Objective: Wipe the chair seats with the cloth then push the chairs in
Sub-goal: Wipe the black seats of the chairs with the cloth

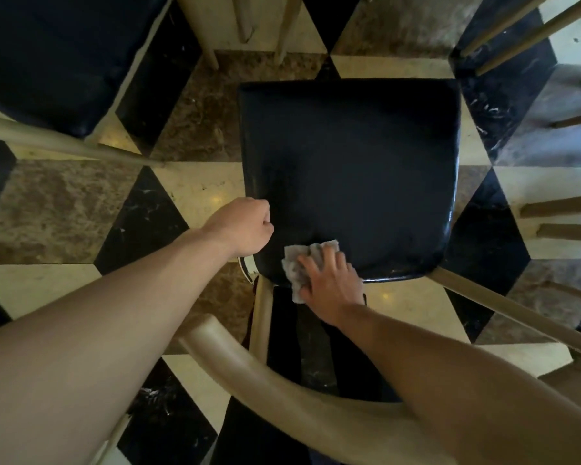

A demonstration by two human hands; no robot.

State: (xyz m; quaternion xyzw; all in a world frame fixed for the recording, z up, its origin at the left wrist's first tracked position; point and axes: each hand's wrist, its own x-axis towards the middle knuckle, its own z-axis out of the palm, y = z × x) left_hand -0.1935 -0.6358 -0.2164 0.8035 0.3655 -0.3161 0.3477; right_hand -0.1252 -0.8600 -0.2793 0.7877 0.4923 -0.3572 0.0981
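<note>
At the far left, a second chair (44, 58) shows only a corner of its dark seat, well apart from the action. Moving in, the left hand (245, 228) is curled over the near-left edge of the middle chair's seat (349, 169); fingers are tucked under, so whether it truly grips the edge or just braces there, I cannot tell. Just beside it, the right hand (332, 280) lies flat, fingers spread, pressing the grey cloth (299, 263) onto the near edge of that seat, with part of the cloth hanging past the rim. The curved wooden backrest (282, 391) sweeps below both forearms.

Risk from here, as I judge it: the crumpled cloth is half off the edge, so a stroke toward the body could drag it off onto the checkered floor (64, 203). A hard push could also slide the chair if the left hand isn't holding firm.

Over on the right, wooden legs (557, 216) of other furniture.

Count: one cloth, two hands, two seats clearly visible.
</note>
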